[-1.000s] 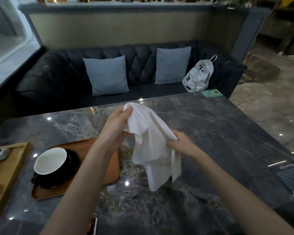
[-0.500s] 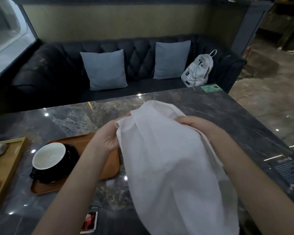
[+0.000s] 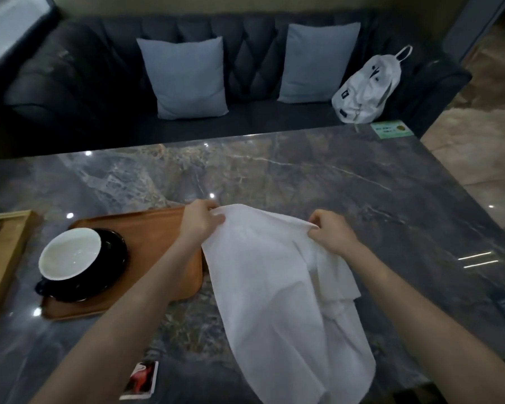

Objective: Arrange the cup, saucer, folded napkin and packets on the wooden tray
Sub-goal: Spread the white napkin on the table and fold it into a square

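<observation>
The napkin (image 3: 274,281) is nowhere near folded: it's a big white cloth held up over the desk (image 3: 333,182), stretched between both hands, with the rest drooping toward the near edge around 6 o'clock. The left hand (image 3: 200,223) pinches one top corner and the right hand (image 3: 331,233) pinches the other, both closed tight on the fabric.

Biggest risk, I'd say, is the loose bottom. It hangs long and bunched on the right side, so any fold made in the air probably comes out crooked. It could also drag over the packet (image 3: 142,380) sitting at about 7 o'clock near the desk edge and sweep it off. And the left hand hovers right at the wooden tray (image 3: 146,225) edge, so a wide swing toward 9 o'clock could clip the cup (image 3: 69,253) on its black saucer (image 3: 115,258), both already parked on the tray's left half.

Compared with half a second ago, the hands are now spread wider apart and lower, so the top edge is pulled nearly straight instead of bunched up close between them. Cup and saucer haven't budged.
</observation>
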`<state>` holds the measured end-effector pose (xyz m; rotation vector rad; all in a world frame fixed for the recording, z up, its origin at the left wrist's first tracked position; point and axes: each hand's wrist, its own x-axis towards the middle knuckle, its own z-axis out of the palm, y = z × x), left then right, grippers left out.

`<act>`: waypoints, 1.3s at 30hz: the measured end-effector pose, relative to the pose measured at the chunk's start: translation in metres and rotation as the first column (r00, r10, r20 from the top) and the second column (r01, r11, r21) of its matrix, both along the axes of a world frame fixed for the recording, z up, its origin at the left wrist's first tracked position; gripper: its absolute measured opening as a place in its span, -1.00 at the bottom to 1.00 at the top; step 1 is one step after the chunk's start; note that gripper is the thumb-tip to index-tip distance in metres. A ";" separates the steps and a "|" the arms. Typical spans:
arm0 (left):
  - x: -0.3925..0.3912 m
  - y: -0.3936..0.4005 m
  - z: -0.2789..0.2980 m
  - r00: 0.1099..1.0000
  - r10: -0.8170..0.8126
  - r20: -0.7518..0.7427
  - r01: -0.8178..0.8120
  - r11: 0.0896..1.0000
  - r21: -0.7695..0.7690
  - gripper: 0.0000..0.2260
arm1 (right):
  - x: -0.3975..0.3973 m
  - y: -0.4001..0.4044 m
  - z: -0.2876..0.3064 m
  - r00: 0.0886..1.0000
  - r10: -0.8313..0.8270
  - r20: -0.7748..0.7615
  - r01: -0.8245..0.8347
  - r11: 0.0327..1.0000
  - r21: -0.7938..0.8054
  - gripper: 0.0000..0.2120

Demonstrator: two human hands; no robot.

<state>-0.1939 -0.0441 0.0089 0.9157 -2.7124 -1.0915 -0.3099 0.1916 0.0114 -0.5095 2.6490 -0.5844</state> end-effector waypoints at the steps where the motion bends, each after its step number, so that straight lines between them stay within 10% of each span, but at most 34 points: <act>1: -0.009 -0.002 -0.001 1.000 0.014 0.009 -0.013 0.999 -0.050 -0.88 | -0.004 -0.001 -0.003 1.000 0.013 -0.002 -0.013 1.000 0.023 -0.84; 12: -0.018 0.090 -0.047 0.973 -0.044 -0.227 -0.028 0.952 -0.306 -0.64 | -0.038 -0.013 -0.036 0.995 -0.084 0.052 0.092 0.979 -0.182 -0.81; 16: 0.006 0.139 -0.086 0.996 -0.093 -0.014 0.093 0.996 -0.010 -0.51 | -0.043 -0.015 -0.045 0.996 -0.091 -0.005 0.089 0.981 -0.174 -0.82; 22: 0.002 0.125 -0.115 0.965 -0.126 0.232 0.161 0.977 -0.141 -0.47 | -0.051 -0.015 -0.052 0.971 -0.099 -0.216 0.103 0.995 0.007 -0.78; 30: 0.003 0.096 -0.123 0.944 -0.165 0.286 0.246 0.929 -0.277 -0.49 | -0.099 -0.024 -0.046 0.978 -0.101 0.182 0.149 0.950 -0.275 -0.59; 39: 0.000 0.103 -0.123 0.935 -0.127 0.330 0.222 0.937 -0.271 -0.50 | -0.100 0.000 -0.061 0.965 -0.185 0.188 0.240 0.910 -0.337 -0.71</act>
